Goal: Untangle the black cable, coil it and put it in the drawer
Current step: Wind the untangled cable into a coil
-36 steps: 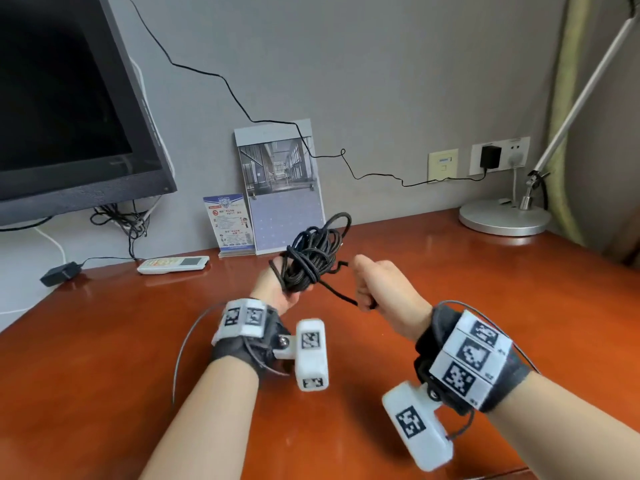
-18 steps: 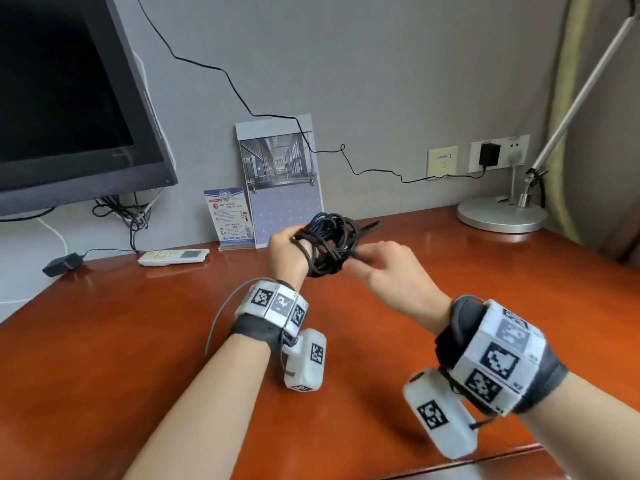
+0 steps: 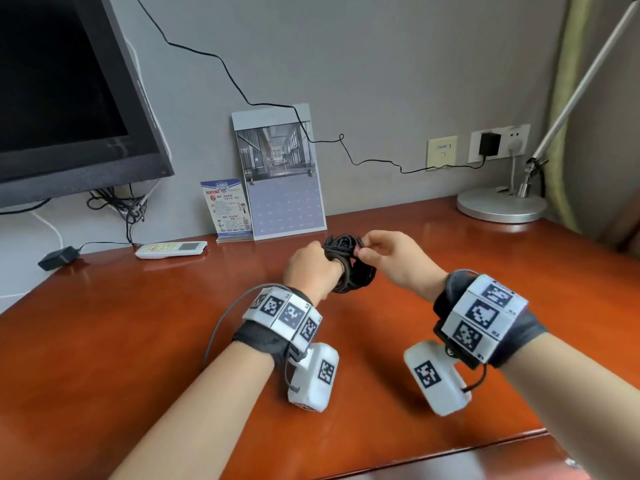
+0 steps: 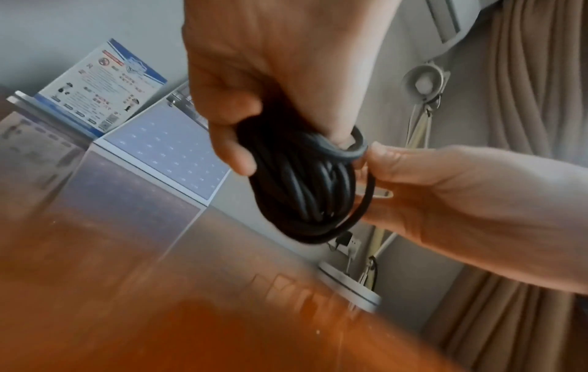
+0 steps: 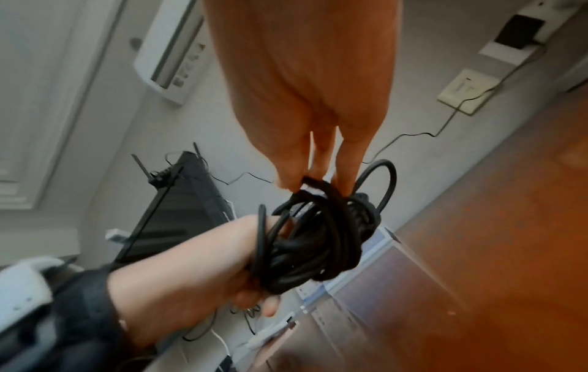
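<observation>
Left hand (image 3: 313,268) is curled round the black cable (image 3: 349,268), with the loops bundled against the palm and slung partly over the wrist side; the bundle is held up off the surface (image 3: 138,341), in front of the calendar (image 3: 282,178). Right hand (image 3: 393,261) pinches a strand near the cable's free end at the top of the bundle, thumb against fingertips (image 5: 345,186).

Step in hand, as I judge it: finishing the coil by wrapping or tucking the tail. Notes to self:
- keep the left grip firm so the loops do not spring open; one loop (image 5: 380,181) already stands out loose in the right wrist view
- lead the tail round the middle of the bundle, snug but not kinked
- tuck the end under a turn before letting go

Untangling looks done and coiling nearly so. The drawer is not clearly in view; only the near edge of the surface shows at the bottom of the head view, so I cannot tell whether it is open.

Surroundings, left to right: monitor (image 3: 62,98), power brick (image 3: 57,258), remote (image 3: 171,249), leaflet stand (image 3: 227,206), thin wall wire (image 3: 374,164), plugged charger (image 3: 488,143), lamp base (image 3: 500,206). All are well apart from the hands. Main nuisance: the wrist-camera leads dangling below both arms could snag a loose loop.
</observation>
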`<action>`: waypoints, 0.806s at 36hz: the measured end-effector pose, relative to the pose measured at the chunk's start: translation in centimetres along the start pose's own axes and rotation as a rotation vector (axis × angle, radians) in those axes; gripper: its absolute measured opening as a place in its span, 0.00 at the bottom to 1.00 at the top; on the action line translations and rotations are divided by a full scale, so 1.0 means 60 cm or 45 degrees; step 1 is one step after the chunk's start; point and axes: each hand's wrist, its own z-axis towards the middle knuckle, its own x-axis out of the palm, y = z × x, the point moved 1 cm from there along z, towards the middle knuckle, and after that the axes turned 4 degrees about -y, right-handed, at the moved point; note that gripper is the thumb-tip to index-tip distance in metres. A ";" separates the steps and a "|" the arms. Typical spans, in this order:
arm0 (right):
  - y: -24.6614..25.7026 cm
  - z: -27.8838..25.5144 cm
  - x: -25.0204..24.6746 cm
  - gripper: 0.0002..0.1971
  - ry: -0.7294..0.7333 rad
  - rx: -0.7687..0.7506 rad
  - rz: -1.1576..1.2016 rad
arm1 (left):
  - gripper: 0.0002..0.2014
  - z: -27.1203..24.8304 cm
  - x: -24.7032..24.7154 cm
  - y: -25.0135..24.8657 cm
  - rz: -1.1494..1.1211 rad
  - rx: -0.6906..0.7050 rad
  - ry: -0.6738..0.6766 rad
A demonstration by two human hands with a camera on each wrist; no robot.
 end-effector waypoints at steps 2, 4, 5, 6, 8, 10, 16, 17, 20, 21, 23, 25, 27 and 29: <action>-0.017 0.000 0.001 0.08 0.075 0.048 -0.116 | 0.11 -0.003 0.002 0.001 0.168 0.064 0.100; -0.037 0.000 0.005 0.07 0.161 0.094 -0.162 | 0.13 -0.006 0.008 0.002 0.333 0.121 0.225; -0.045 -0.001 0.007 0.07 0.210 0.108 -0.135 | 0.14 -0.008 0.010 0.003 0.394 0.133 0.281; -0.051 -0.002 0.009 0.07 0.249 0.119 -0.086 | 0.16 -0.009 0.011 0.002 0.441 0.134 0.325; -0.059 -0.002 0.011 0.06 0.259 0.151 -0.026 | 0.23 -0.007 0.008 0.000 0.501 0.124 0.402; -0.067 0.004 0.010 0.06 0.222 0.171 -0.034 | 0.34 -0.005 0.000 -0.003 0.517 0.083 0.579; -0.065 0.023 0.024 0.07 0.231 0.164 -0.083 | 0.31 0.004 -0.011 0.022 0.577 0.120 0.677; -0.061 0.027 0.027 0.06 0.215 0.142 -0.115 | 0.30 0.003 -0.008 0.027 0.497 0.165 0.675; -0.049 0.032 0.033 0.04 0.169 0.062 -0.201 | 0.26 -0.002 -0.001 0.029 0.265 0.303 0.699; -0.045 0.033 0.035 0.04 0.162 0.038 -0.234 | 0.24 0.001 -0.002 0.029 0.247 0.307 0.725; -0.043 0.034 0.040 0.03 0.155 0.019 -0.262 | 0.17 0.008 -0.005 0.036 0.233 0.236 0.814; -0.043 0.033 0.041 0.03 0.137 0.034 -0.233 | 0.13 0.012 -0.011 0.046 0.242 0.220 0.904; -0.046 0.031 0.042 0.06 0.124 0.058 -0.185 | 0.11 0.012 -0.015 0.052 0.269 0.223 0.925; -0.047 0.026 0.045 0.06 0.116 0.048 -0.124 | 0.07 0.012 -0.012 0.053 0.301 0.199 0.887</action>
